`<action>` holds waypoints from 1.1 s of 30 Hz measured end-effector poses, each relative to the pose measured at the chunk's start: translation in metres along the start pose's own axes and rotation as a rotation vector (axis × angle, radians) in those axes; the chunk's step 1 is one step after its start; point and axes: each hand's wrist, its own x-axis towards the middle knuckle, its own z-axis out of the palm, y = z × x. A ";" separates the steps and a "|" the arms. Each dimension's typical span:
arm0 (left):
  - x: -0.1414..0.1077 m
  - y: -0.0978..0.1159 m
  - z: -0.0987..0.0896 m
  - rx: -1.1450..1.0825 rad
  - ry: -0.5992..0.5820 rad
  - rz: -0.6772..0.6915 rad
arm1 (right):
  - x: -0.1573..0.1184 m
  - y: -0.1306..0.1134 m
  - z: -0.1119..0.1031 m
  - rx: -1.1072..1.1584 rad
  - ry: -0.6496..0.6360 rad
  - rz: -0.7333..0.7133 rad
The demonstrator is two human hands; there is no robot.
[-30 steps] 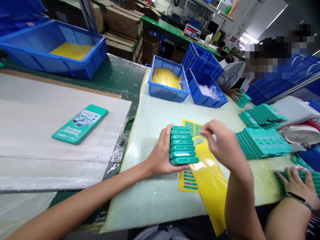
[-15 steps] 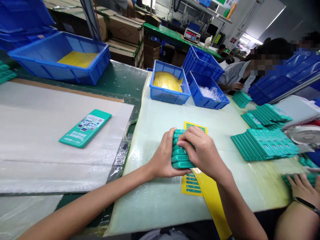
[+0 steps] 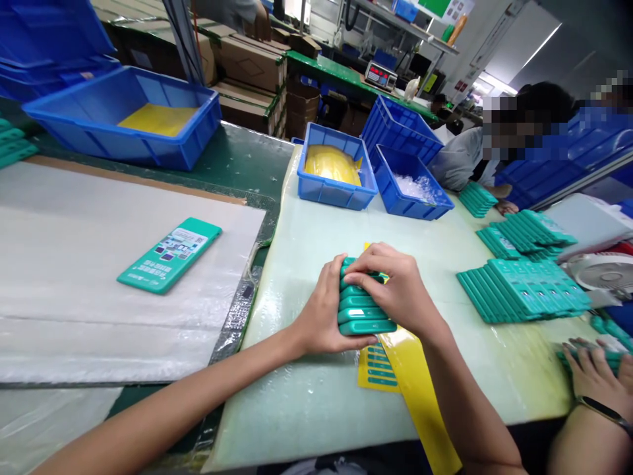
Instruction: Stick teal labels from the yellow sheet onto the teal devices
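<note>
My left hand (image 3: 324, 310) wraps round the left side of a stack of green cases (image 3: 361, 313), held edge-up above the table. Thumb and fingertips of my right hand (image 3: 390, 280) press together on the stack's upper edges; anything small between them is hidden. Under the stack lies a yellow sheet with green strips (image 3: 380, 369), and a yellow band (image 3: 425, 396) runs from it beneath my right forearm. A single green case with a printed label (image 3: 171, 254) rests on the white board (image 3: 74, 316) at the left.
Blue bins (image 3: 339, 191) stand at the back, with yellow packs and clear plastic pieces inside. Stacks of green cases (image 3: 524, 287) and a fan (image 3: 601, 270) are at the right. A person's hand (image 3: 601, 376) touches cases at the right edge; another person sits behind the stacks.
My right hand has shifted to the upper left along the stack, uncovering more of the lower cases. The person at the back right has lowered a hand towards the stacks.
</note>
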 end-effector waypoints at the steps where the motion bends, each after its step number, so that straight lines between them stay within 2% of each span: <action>1: 0.000 0.001 0.000 0.006 -0.004 -0.002 | 0.000 0.003 0.002 -0.030 -0.034 -0.008; 3: 0.000 0.002 -0.001 0.014 -0.015 -0.014 | -0.003 0.011 -0.005 -0.163 -0.078 -0.019; 6: 0.001 0.004 -0.001 0.004 -0.013 -0.034 | -0.008 0.023 -0.030 -0.439 -0.079 -0.013; 9: 0.003 0.005 -0.002 -0.006 -0.001 -0.029 | -0.007 0.025 -0.047 -0.495 0.099 -0.009; 11: 0.003 0.004 -0.001 -0.004 -0.005 -0.024 | -0.005 0.019 -0.043 -0.333 0.188 -0.013; 12: 0.003 0.003 -0.001 -0.002 -0.007 -0.024 | -0.003 0.015 -0.036 -0.221 0.178 -0.008; 15: 0.001 0.001 -0.001 0.014 -0.011 -0.023 | 0.000 0.004 -0.010 0.020 0.023 0.024; 18: 0.001 0.002 -0.001 0.017 -0.011 -0.010 | -0.002 0.004 -0.001 -0.059 -0.042 0.049; 21: 0.003 0.004 -0.001 0.011 -0.004 -0.013 | -0.006 0.012 -0.017 -0.263 -0.059 0.063; 24: 0.005 0.007 -0.001 0.015 -0.006 -0.032 | -0.007 0.016 -0.038 -0.359 0.028 0.053; 26: 0.005 0.007 -0.001 0.011 0.000 -0.028 | -0.004 0.012 -0.041 -0.276 0.131 0.034; 28: 0.005 0.006 -0.001 0.004 0.014 -0.009 | -0.001 0.006 -0.032 -0.119 0.144 0.042; 30: 0.004 0.005 0.000 0.001 0.026 0.011 | 0.001 0.001 -0.017 -0.006 0.058 0.071; 33: 0.003 0.005 -0.001 0.010 0.017 0.010 | 0.001 0.001 -0.003 -0.068 -0.057 0.070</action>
